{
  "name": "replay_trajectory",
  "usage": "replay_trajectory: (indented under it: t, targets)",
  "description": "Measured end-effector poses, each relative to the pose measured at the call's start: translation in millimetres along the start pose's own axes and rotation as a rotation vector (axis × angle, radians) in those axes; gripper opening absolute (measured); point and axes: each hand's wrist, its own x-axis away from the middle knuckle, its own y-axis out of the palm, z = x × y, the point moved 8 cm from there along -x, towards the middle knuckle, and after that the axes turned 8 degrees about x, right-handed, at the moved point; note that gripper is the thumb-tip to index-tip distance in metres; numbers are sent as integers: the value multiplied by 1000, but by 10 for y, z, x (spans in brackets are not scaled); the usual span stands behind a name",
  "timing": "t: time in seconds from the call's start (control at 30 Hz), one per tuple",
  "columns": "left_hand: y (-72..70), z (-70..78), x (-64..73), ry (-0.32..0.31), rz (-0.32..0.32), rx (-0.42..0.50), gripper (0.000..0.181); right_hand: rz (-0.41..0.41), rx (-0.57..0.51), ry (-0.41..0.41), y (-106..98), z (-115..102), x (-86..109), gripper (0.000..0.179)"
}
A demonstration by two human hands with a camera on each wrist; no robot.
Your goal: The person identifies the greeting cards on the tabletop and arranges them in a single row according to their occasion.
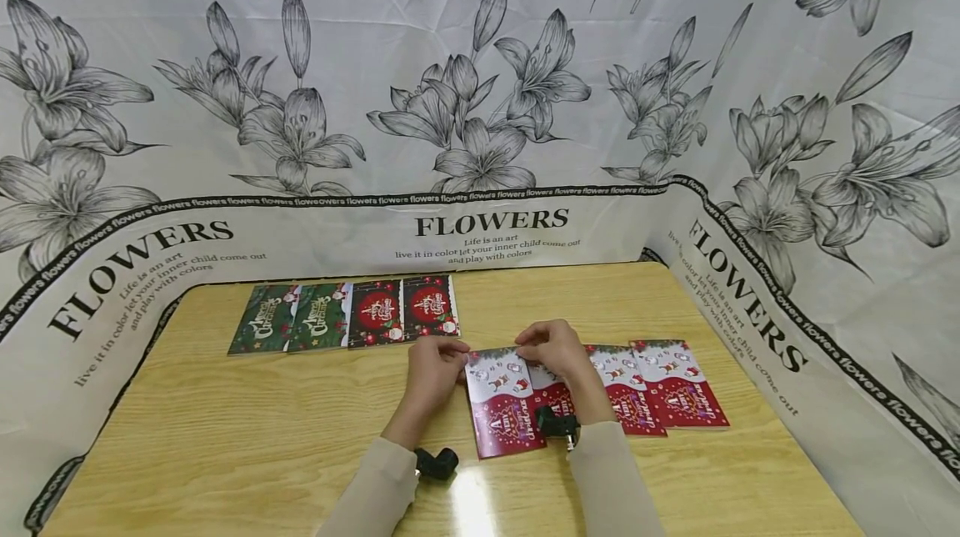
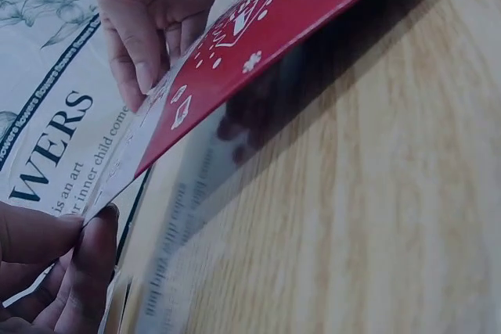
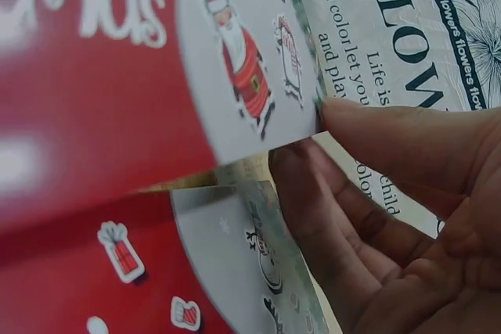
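Red and white, the held card [image 1: 501, 412] is near the middle of the table [image 1: 262, 454], its top edge held at the corners by my 2 hands. My left grip [image 1: 435, 372] pinches the top left corner between thumb and fingertips, closed down to the card's thickness. My right grip [image 1: 558, 353] pinches the top right corner the same way, thumb on the printed face and fingers behind. In the left wrist view the card slopes over the table, with a gap and a shadow beneath it.

To its right, partly covered by my right arm, lies a second card [image 1: 546, 388] of the same design; beyond it come a third card [image 1: 618, 387] and a fourth card [image 1: 681, 383], close together. I cannot tell whether those last 2 overlap.

Toward the back left of the table, 4 more lie in a row: 2 green cards [image 1: 262, 320], then 2 dark red cards [image 1: 430, 308] with round red centres.

I wear beige sleeves [image 1: 378, 483], with a black device [image 1: 437, 464] at my left wrist and another at my right. White cloth [image 1: 337, 233] printed with grey flowers and the word FLOWERS stands around the table.
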Motion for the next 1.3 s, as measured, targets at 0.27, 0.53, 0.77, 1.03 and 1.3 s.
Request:
replay_trajectory:
  t: [0.27, 0.53, 0.77, 1.03, 1.3]
  targets:
    - [-97, -8, -18, -33, 55, 61, 12, -33, -119, -48, 40, -39, -20, 16]
    - [-134, -3, -50, -43, 57, 69, 13, -53, -189, -65, 45, -45, -46, 16]
    - [-138, 29, -65, -15, 47, 99, 14, -24, -278, -39, 24, -44, -43, 20]
    - [-70, 57, -54, 3, -49, 126, 17, 113, -440, 15, -81, 25, -63, 21]
    - [59, -3, -30, -69, -215, 97, 12, 250, -420, 75, -229, 117, -60, 23]
